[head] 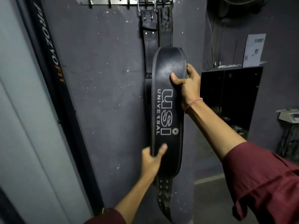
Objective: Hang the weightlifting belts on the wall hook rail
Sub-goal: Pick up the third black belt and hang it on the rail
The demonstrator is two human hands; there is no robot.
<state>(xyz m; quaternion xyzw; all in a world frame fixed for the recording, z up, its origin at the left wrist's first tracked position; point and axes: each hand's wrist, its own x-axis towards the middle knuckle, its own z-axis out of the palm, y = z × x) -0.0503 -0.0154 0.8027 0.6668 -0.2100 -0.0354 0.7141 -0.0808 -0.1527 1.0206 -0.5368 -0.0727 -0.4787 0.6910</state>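
Note:
A metal hook rail (103,0) runs along the top of the dark wall. Two black leather belts hang from its right hooks by their buckles. The front belt (168,107) has a wide panel with "USI UNIVERSAL" printed on it. The second belt (149,41) hangs behind it to the left, mostly hidden lower down. My right hand (187,84) grips the front belt's right edge near the top of the wide panel, thumb on its face. My left hand (152,159) holds the lower left edge of the same panel. The punched strap end (163,194) dangles below.
Several free hooks (110,4) stand left of the belts. A dark frame lettered "PROZVOFIT" (48,46) leans along the left. A dark wall recess (229,101) opens at the right, with a paper notice (254,49) above it and cables beside.

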